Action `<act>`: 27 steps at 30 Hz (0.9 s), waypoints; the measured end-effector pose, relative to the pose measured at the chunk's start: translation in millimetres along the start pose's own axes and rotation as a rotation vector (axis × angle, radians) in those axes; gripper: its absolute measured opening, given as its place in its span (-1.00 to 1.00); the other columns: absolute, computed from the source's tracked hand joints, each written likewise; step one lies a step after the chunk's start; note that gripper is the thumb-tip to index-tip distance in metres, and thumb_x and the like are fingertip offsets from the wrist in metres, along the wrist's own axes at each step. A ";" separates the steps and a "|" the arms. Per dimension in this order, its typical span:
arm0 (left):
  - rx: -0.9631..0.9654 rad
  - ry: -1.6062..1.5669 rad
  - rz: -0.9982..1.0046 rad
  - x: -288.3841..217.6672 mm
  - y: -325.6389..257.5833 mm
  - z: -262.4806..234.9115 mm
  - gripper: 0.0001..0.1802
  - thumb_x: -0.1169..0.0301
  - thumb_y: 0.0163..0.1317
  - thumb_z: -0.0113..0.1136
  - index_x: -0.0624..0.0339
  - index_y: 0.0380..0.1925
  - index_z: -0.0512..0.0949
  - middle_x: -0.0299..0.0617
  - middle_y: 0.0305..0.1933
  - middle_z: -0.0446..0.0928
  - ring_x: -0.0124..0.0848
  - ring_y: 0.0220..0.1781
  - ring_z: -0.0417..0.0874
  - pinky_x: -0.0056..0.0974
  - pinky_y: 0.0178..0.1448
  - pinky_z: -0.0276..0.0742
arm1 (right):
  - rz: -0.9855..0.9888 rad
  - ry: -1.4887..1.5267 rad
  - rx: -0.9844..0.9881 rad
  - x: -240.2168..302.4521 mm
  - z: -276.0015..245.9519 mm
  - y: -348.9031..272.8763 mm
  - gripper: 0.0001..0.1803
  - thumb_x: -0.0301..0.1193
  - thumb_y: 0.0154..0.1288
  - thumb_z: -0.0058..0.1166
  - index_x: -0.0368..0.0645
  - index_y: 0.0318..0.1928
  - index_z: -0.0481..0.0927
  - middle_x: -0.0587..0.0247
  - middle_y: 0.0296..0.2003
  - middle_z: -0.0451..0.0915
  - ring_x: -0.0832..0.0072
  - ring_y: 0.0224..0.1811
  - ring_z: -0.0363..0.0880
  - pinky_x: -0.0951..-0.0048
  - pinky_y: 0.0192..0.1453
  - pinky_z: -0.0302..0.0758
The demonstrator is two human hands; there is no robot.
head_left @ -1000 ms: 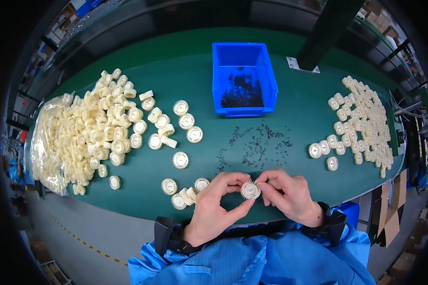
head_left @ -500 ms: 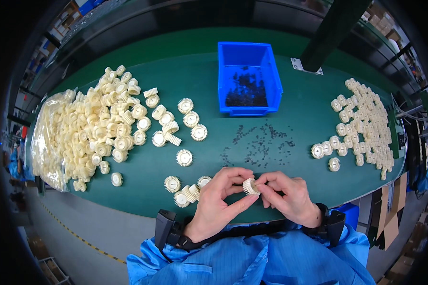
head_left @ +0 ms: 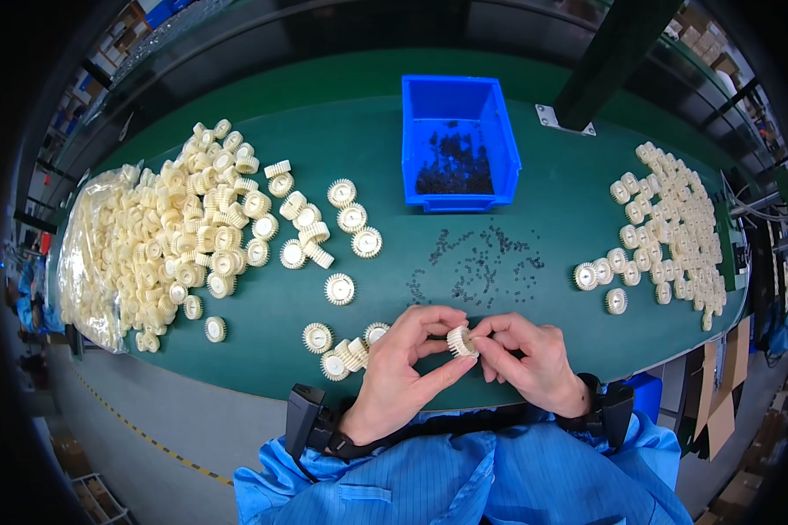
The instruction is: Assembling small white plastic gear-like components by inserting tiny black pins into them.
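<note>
Both of my hands meet over the near edge of the green table (head_left: 552,219). My left hand (head_left: 404,367) pinches a cream toothed plastic wheel (head_left: 460,340) between thumb and fingers. My right hand (head_left: 527,357) touches the same wheel from the right with its fingertips. The wheel is tilted on edge. Small black parts (head_left: 481,267) lie scattered on the table just beyond my hands. A few more cream wheels (head_left: 341,346) lie to the left of my left hand.
A big heap of cream wheels (head_left: 184,236) spills from a clear bag (head_left: 83,262) on the left. Another batch of wheels (head_left: 674,227) lies on the right. A blue bin (head_left: 458,144) with black parts stands at the back centre.
The wheel has turned from lying face-up between my fingers to standing on edge. My hands stayed at the table's near edge.
</note>
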State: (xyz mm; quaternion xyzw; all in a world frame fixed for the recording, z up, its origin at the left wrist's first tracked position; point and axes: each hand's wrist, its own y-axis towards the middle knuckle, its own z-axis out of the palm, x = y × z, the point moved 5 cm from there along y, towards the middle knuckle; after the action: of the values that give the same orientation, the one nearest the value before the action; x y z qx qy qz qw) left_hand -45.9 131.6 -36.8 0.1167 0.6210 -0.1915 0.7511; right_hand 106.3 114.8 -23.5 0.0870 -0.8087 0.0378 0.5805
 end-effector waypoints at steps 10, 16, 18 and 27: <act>0.030 0.023 -0.022 -2.1 -1.2 3.9 -0.53 0.61 0.11 0.30 0.36 0.04 0.40 -0.10 0.01 0.43 -0.33 0.07 0.57 -0.26 0.15 0.57 | 0.225 0.190 0.167 -1.2 -12.8 6.5 -0.88 -0.49 0.26 0.16 -0.27 -0.22 0.56 0.34 -0.56 0.63 0.68 -0.60 0.57 0.65 -0.56 0.43; 0.074 0.040 -0.017 -4.4 -3.1 3.3 -0.52 0.59 0.13 0.29 0.37 0.06 0.39 -0.07 0.01 0.48 -0.33 0.06 0.58 -0.26 0.16 0.56 | 0.432 0.259 0.399 10.3 -10.9 12.2 -0.83 -0.49 0.27 0.17 -0.32 -0.20 0.53 0.24 -0.48 0.65 0.64 -0.46 0.62 0.63 -0.38 0.53; 0.064 -0.024 -0.032 -5.1 -3.8 3.5 -0.52 0.60 0.14 0.28 0.38 0.07 0.38 -0.05 0.03 0.49 -0.33 0.08 0.58 -0.25 0.17 0.55 | 0.294 0.137 0.275 18.4 -16.2 8.4 -0.78 -0.49 0.29 0.14 -0.31 -0.12 0.46 0.22 -0.44 0.65 0.62 -0.43 0.62 0.61 -0.34 0.54; 0.014 -0.130 -0.047 2.2 -3.0 10.3 -0.62 0.64 0.26 0.10 0.38 0.08 0.35 -0.02 0.07 0.51 -0.35 0.12 0.56 -0.28 0.23 0.48 | 0.249 0.108 0.212 10.4 -11.2 3.7 -0.74 -0.51 0.33 0.08 -0.29 -0.04 0.36 0.25 -0.46 0.65 0.64 -0.43 0.62 0.59 -0.31 0.56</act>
State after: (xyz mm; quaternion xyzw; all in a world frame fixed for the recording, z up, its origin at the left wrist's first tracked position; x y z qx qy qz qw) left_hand -37.6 124.4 -36.7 0.0945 0.5719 -0.2206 0.7844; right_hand 112.8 119.2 -10.0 0.0446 -0.7723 0.1994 0.6015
